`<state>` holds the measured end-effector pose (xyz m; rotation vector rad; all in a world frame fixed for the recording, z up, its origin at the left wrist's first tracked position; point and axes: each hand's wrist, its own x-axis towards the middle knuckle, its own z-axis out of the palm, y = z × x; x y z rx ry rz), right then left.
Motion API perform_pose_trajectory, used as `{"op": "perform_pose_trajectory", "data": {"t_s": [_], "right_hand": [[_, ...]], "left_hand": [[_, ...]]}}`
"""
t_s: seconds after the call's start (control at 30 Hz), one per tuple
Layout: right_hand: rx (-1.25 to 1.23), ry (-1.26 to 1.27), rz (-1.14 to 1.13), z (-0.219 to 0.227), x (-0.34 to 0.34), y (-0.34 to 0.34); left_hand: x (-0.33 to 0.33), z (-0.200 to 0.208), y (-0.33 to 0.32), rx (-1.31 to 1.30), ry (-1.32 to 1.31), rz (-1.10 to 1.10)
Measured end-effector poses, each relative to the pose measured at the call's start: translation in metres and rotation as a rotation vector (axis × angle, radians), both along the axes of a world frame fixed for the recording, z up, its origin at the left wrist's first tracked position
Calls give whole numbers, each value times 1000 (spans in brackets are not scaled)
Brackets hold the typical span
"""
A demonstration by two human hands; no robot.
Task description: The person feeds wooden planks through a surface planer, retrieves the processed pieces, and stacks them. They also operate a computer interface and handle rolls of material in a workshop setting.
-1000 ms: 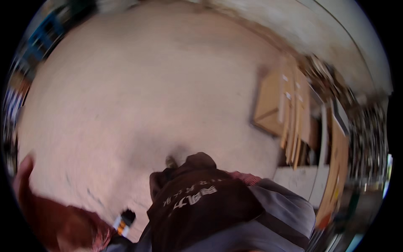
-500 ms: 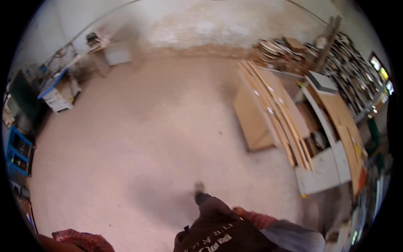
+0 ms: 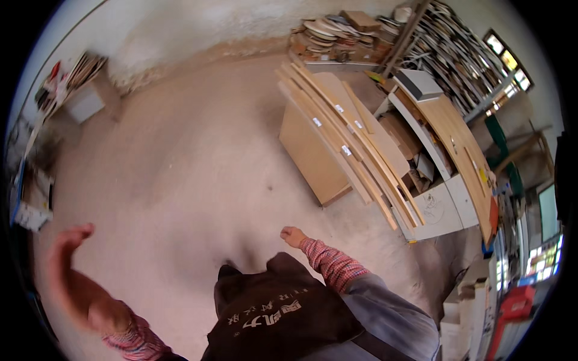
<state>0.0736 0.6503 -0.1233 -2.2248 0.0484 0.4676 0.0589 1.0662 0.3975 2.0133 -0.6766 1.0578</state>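
Out to the left, my left hand (image 3: 73, 236) is raised over the floor, smeared by motion. Its fingers seem stretched out, and no object shows in it. My right hand (image 3: 293, 236) is in front of my body, with its fingers curled in and nothing visible in them. Red checked sleeves (image 3: 334, 263) cover both forearms in part, and a dark apron (image 3: 283, 313) hangs over my front. Neither hand touches anything. Nearest to my right hand is a wooden cabinet (image 3: 310, 153) with long wooden strips (image 3: 355, 144) lying across its top.
Beside the cabinet stands a curved desk (image 3: 460, 150) bearing a grey box (image 3: 417, 85). Stacked board offcuts (image 3: 325, 36) sit against the back wall. A small table (image 3: 84, 105) with things on it stands at far left, and a red machine (image 3: 512, 313) at lower right.
My view has turned right and come closer to the cabinet and desk, which now lie further left in the picture. Both hands have swung forward into fuller view.
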Motion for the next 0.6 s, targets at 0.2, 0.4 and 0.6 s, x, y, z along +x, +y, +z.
{"op": "perform_pose_trajectory", "data": {"t_s": [0.2,0.4,0.6], "right_hand": [[-44,21,35,-50,32,-17],[-145,581,-181,-75,84,-9],[30,566,-184,-32,254,86]], "left_hand": [[121,-262,77,-385,914,272],[203,-335,53,463,1334,-186],[370,-240,44,643,784,-66]]}}
